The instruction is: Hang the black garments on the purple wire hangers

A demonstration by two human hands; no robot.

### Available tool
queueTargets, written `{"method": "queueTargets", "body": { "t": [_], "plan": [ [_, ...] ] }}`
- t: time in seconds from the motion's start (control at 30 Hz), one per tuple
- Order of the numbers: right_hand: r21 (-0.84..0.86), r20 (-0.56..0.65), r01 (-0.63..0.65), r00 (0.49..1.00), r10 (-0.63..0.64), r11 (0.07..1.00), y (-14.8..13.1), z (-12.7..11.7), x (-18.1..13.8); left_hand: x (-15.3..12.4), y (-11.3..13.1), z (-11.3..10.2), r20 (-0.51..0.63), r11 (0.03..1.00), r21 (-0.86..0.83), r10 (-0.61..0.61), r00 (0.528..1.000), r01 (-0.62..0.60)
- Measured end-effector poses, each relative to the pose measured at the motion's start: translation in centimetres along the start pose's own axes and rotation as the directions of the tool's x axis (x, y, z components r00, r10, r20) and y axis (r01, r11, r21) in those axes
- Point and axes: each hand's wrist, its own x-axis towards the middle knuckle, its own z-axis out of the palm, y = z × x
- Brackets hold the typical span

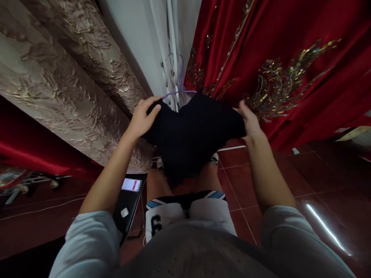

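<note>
A black garment (191, 135) hangs in front of me on a thin purple wire hanger (180, 83). My left hand (143, 117) is closed on the garment's left shoulder, fingers curled over the top edge. On the right shoulder my right hand (248, 119) grips the cloth the same way. The hanger's hook rises above the neckline, between my hands. The garment's lower edge drops to about my knees.
A beige embossed curtain (66, 85) hangs at the left and a red curtain with gold embroidery (284, 65) at the right, with a white wall and rack between. The floor is dark red tile (315, 181). A black stand with a small white label (130, 189) is by my left leg.
</note>
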Motion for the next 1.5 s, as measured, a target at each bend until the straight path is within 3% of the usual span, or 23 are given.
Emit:
{"method": "queueTargets", "body": {
  "t": [0.1, 0.2, 0.3, 0.47, 0.53, 0.63, 0.7, 0.73, 0.77, 0.8, 0.87, 0.9, 0.93, 0.97, 1.0, 1.07, 1.1, 1.13, 1.23, 1.3, 1.37, 1.43, 1.5],
  "plan": [
    [-0.05, 0.078, 0.083, 0.994, -0.079, 0.995, -1.6, 0.0, -1.0, 0.8, 2.3, 0.9, -0.009, 0.984, -0.133, 0.117, 0.993, -0.117],
    [-0.034, 0.044, 0.177, 0.983, -0.176, 0.984, -2.6, 1.8, -2.9, 0.9, 4.7, 1.4, -0.081, 0.961, -0.243, 0.114, 0.99, -0.13],
    [-0.037, 0.033, 0.189, 0.982, -0.187, 0.981, -1.4, 4.3, -5.5, 0.1, 6.9, 1.4, -0.019, 0.924, -0.381, -0.019, 1.0, 0.011],
    [-0.24, 0.189, 0.23, 0.964, -0.187, 0.943, 3.1, 7.1, -7.7, -1.7, 9.3, 0.3, 0.165, 0.767, -0.572, -0.24, 0.957, 0.291],
    [-0.258, 0.05, 0.21, 0.978, -0.204, 0.943, 4.0, 7.2, -7.2, -2.2, 9.6, -0.2, 0.196, 0.736, -0.596, -0.254, 0.947, 0.321],
    [-0.267, -0.143, 0.237, 0.949, -0.281, 0.934, 4.0, 6.7, -6.7, -2.8, 9.3, -0.8, 0.179, 0.731, -0.598, -0.279, 0.943, 0.33],
    [-0.305, -0.083, 0.308, 0.934, -0.347, 0.901, 3.6, 6.6, -7.3, -3.1, 8.8, -0.9, 0.169, 0.715, -0.608, -0.308, 0.936, 0.345],
    [-0.328, 0.035, 0.357, 0.93, -0.367, 0.875, 3.5, 6.7, -7.9, -3.1, 8.6, -1.0, 0.163, 0.7, -0.621, -0.325, 0.932, 0.353],
    [-0.344, 0.211, 0.423, 0.905, -0.37, 0.839, 3.4, 6.9, -8.5, -3.2, 8.4, -1.0, 0.157, 0.679, -0.639, -0.343, 0.926, 0.36],
    [-0.344, 0.419, 0.499, 0.84, -0.346, 0.795, 3.3, 7.1, -9.1, -3.3, 8.3, -1.0, 0.155, 0.651, -0.662, -0.363, 0.919, 0.37],
    [-0.275, 0.765, 0.634, 0.6, -0.236, 0.723, 3.1, 7.7, -9.6, -3.8, 8.4, -1.0, 0.206, 0.566, -0.707, -0.408, 0.89, 0.423],
    [-0.226, 0.848, 0.671, 0.493, -0.196, 0.706, 3.1, 7.8, -9.4, -4.2, 8.5, -1.2, 0.269, 0.514, -0.716, -0.422, 0.866, 0.473],
    [-0.191, 0.874, 0.689, 0.443, -0.198, 0.699, 3.0, 7.8, -9.0, -4.8, 8.8, -1.3, 0.359, 0.465, -0.703, -0.421, 0.833, 0.538],
    [-0.185, 0.857, 0.695, 0.46, -0.231, 0.695, 3.0, 7.6, -8.3, -5.5, 9.0, -1.6, 0.472, 0.434, -0.661, -0.394, 0.789, 0.612],
    [-0.214, 0.805, 0.695, 0.523, -0.279, 0.686, 3.1, 7.2, -7.5, -6.1, 9.3, -2.0, 0.589, 0.439, -0.587, -0.344, 0.731, 0.68],
    [-0.343, 0.644, 0.668, 0.679, -0.353, 0.66, 3.5, 6.1, -5.6, -7.4, 9.6, -3.1, 0.744, 0.564, -0.416, -0.241, 0.624, 0.714],
    [-0.404, 0.585, 0.637, 0.731, -0.35, 0.656, 3.8, 5.5, -4.6, -7.7, 9.5, -3.7, 0.757, 0.651, -0.358, -0.218, 0.616, 0.669],
    [-0.442, 0.565, 0.598, 0.765, -0.309, 0.669, 4.1, 5.0, -3.8, -7.9, 9.2, -4.4, 0.728, 0.732, -0.322, -0.215, 0.652, 0.601],
    [-0.439, 0.62, 0.412, 0.782, -0.063, 0.799, 4.9, 4.0, -1.7, -7.6, 7.1, -5.8, 0.427, 0.861, -0.279, -0.286, 0.858, 0.426],
    [-0.371, 0.56, 0.253, 0.828, -0.002, 0.894, 4.6, 4.2, -0.3, -7.0, 5.3, -6.0, 0.132, 0.892, -0.262, -0.345, 0.929, 0.368],
    [-0.264, 0.398, 0.189, 0.914, -0.071, 0.946, 3.3, 5.0, 1.4, -6.8, 4.1, -5.7, -0.212, 0.943, -0.175, -0.316, 0.925, 0.282],
    [-0.202, 0.242, 0.229, 0.954, -0.177, 0.952, 1.4, 5.9, 3.3, -7.2, 3.8, -4.9, -0.469, 0.987, 0.025, -0.129, 0.874, 0.16],
    [-0.195, 0.141, 0.286, 0.955, -0.262, 0.938, -0.6, 6.4, 4.7, -8.0, 4.1, -3.5, -0.457, 0.975, 0.218, 0.059, 0.887, 0.048]
  ]
}}
